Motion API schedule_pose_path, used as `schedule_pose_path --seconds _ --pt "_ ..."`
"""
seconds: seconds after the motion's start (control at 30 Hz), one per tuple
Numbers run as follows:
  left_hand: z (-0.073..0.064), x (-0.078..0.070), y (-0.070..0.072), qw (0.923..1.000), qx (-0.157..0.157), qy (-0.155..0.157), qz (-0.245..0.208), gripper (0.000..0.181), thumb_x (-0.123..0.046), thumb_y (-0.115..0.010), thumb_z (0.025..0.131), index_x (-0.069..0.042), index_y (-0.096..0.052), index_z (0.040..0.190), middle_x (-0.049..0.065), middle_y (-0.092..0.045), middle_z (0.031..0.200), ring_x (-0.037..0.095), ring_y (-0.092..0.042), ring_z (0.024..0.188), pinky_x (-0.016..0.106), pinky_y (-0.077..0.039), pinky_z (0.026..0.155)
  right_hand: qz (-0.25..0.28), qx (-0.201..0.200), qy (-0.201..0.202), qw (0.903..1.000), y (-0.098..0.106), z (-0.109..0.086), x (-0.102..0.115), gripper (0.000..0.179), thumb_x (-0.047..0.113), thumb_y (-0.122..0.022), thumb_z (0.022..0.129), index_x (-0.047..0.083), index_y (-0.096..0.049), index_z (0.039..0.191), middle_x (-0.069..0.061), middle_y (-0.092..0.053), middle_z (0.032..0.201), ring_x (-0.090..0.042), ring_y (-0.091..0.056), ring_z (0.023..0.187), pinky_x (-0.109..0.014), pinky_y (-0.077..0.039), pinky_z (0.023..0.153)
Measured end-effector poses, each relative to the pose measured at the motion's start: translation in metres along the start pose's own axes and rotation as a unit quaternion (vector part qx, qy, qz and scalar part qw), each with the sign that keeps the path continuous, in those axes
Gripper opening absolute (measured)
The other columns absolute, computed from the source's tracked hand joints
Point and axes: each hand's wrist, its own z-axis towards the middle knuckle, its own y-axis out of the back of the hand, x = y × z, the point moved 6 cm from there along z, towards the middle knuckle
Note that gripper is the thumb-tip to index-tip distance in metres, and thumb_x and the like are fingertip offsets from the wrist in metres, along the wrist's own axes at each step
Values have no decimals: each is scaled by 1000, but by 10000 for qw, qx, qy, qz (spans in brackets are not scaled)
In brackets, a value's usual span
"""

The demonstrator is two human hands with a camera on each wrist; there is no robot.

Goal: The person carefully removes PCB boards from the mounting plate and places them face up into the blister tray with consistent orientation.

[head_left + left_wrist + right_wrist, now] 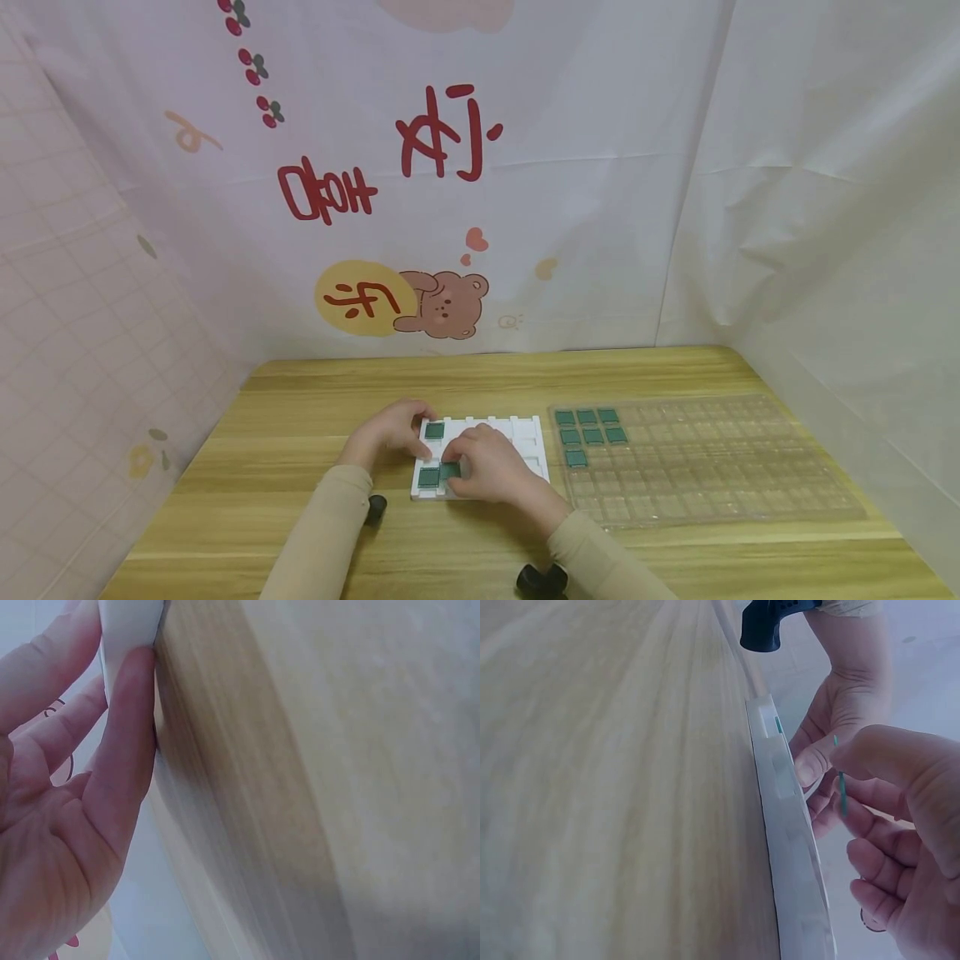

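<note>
A white tray (531,427) with square recesses lies on the table in the middle of the head view. My left hand (392,427) grips its left edge, thumb along the near side and fingers round the back corner. Between thumb and fingertips my right hand (491,465) pinches a thin green square chip (843,793), held above the tray in the right wrist view. Two more chips sit in the tray's left column, one green chip (434,431) at the back and another chip (428,477) at the front. My right hand hides the tray's middle.
Right of the white tray lies a clear plastic blister tray (712,467) with many pockets; several green chips (586,417) fill its back left pockets. Patterned cloth (585,208) hangs behind the wooden table (315,400) and at both sides. A black wrist device (542,581) is below my right forearm.
</note>
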Motion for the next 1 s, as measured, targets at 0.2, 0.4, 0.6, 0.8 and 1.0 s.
schedule_pose_path --seconds 0.2,0.4,0.6,0.8,1.0 --pt "0 1 0 9999 8 -36 115 53 -8 -92 65 -11 -67 111 3 -57 99 21 -50 92 37 -43 83 -122 -256 58 9996 5 -2 0 23 30 -81 75 21 -74 95 10 -65 92 -13 -56 90 -29 -45 83" --pt "2 0 -1 10000 22 -49 59 52 -7 -92 65 -9 -67 111 3 -57 95 20 -50 88 36 -43 80 -166 -639 233 9975 17 -6 1 24 27 -82 74 20 -73 95 7 -66 95 -17 -56 93 -33 -46 83" --pt "1 0 1 10000 32 -68 58 52 -7 -92 66 -9 -67 111 4 -57 95 21 -50 89 37 -43 80 -184 -786 326 9962 27 -10 0 24 27 -82 75 20 -73 96 6 -65 96 -18 -57 96 -35 -46 87" --pt "1 1 0 10000 18 -60 39 53 -8 -92 65 -9 -67 112 4 -57 95 21 -50 89 37 -43 81 -154 -834 343 9958 34 -15 -4 24 26 -82 76 19 -72 97 6 -65 99 -18 -57 98 -36 -45 89" --pt "1 0 0 9999 21 -52 110 53 -11 -92 66 -10 -67 113 4 -56 97 22 -49 93 39 -41 84 -243 -949 411 9943 42 -25 -11 24 25 -83 75 19 -72 96 6 -65 99 -18 -57 97 -38 -46 86"
